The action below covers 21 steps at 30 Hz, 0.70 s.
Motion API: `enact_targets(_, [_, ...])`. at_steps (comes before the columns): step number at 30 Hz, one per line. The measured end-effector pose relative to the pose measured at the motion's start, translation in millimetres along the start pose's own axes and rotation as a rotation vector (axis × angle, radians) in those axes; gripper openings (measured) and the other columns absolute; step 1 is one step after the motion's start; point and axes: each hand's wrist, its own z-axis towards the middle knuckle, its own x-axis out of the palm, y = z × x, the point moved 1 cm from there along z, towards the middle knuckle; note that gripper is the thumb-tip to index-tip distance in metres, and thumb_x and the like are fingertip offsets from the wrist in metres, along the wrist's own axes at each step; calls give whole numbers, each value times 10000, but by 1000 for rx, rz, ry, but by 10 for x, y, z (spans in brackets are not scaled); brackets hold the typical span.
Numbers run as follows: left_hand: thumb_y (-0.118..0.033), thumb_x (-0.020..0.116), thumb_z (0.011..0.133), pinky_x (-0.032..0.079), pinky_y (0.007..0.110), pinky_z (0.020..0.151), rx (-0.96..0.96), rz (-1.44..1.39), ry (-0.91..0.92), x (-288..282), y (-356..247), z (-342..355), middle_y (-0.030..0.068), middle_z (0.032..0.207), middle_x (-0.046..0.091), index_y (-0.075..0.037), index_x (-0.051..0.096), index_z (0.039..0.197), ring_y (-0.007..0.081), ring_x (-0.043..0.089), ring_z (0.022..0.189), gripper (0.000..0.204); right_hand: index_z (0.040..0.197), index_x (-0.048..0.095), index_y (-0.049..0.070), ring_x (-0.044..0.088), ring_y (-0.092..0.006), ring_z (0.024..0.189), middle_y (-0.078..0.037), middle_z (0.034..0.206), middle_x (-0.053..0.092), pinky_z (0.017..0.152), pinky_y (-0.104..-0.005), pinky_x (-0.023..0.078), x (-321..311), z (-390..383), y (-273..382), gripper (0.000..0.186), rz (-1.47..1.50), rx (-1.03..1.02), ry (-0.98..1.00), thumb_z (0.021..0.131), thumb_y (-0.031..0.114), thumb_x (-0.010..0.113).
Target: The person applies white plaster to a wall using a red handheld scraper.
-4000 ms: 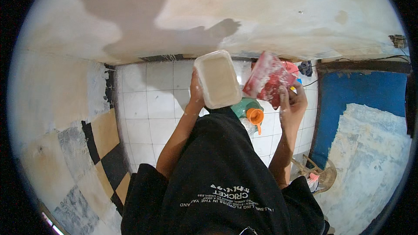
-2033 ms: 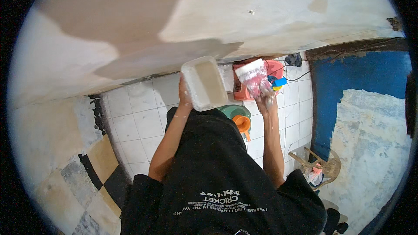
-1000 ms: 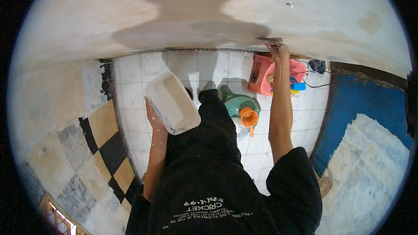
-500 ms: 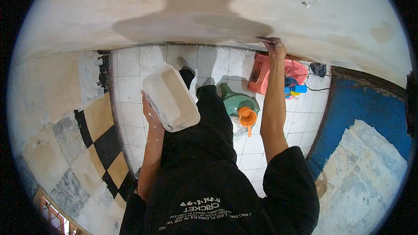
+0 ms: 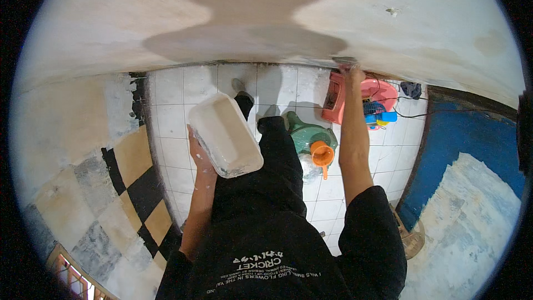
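My left hand (image 5: 202,154) is closed on the side of a white rectangular tub (image 5: 226,132), held tilted in front of my body. Pale smears mark the tub's inside and edge, and white specks dot the hand and wrist. Stretched forward, my right hand (image 5: 352,72) grips a flat scraper (image 5: 343,59) whose dark blade lies against the lower part of the pale wall (image 5: 355,8). The fingers there are partly blurred, and the scraper's handle is hidden in them.
Below stands a green stool (image 5: 302,133) with an orange dipper (image 5: 322,154) on it. A pink plastic stool (image 5: 333,100) and pink basin (image 5: 383,93) lie beneath my right forearm, beside a blue item (image 5: 387,116). A cable (image 5: 411,115) runs rightward over white floor tiles (image 5: 169,119).
My right hand and the scraper have slid slightly down the wall. The whole view has shifted a little, and the tub stays in my left hand.
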Motion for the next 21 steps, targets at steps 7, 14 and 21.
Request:
enact_targets(7, [-436, 316, 986, 413, 370, 986, -19, -67, -114, -209, 122, -230, 143, 1249, 516, -34, 411, 1318, 253, 514, 1131, 529, 970, 631, 35, 634, -300, 840, -141, 923, 645, 710, -472, 526, 98, -909, 1028, 263, 91, -21, 244, 821, 251, 645])
enact_targets(14, [-458, 320, 980, 416, 360, 979, -55, -20, -39, -177, 123, -106, 141, 1247, 513, -27, 415, 1310, 240, 515, 1126, 552, 947, 628, 8, 619, -327, 902, -215, 966, 629, 827, -525, 511, -188, -463, 400, 232, -84, 169, -123, 837, 209, 589])
enact_targets(21, [-465, 323, 976, 419, 368, 967, 32, 29, -111, -217, 67, -267, 139, 1223, 521, -29, 416, 1311, 245, 516, 1107, 557, 1024, 624, 44, 600, -325, 962, -156, 1038, 638, 846, -479, 513, 740, -1106, 1159, 286, -1698, -770, 356, 872, 276, 556])
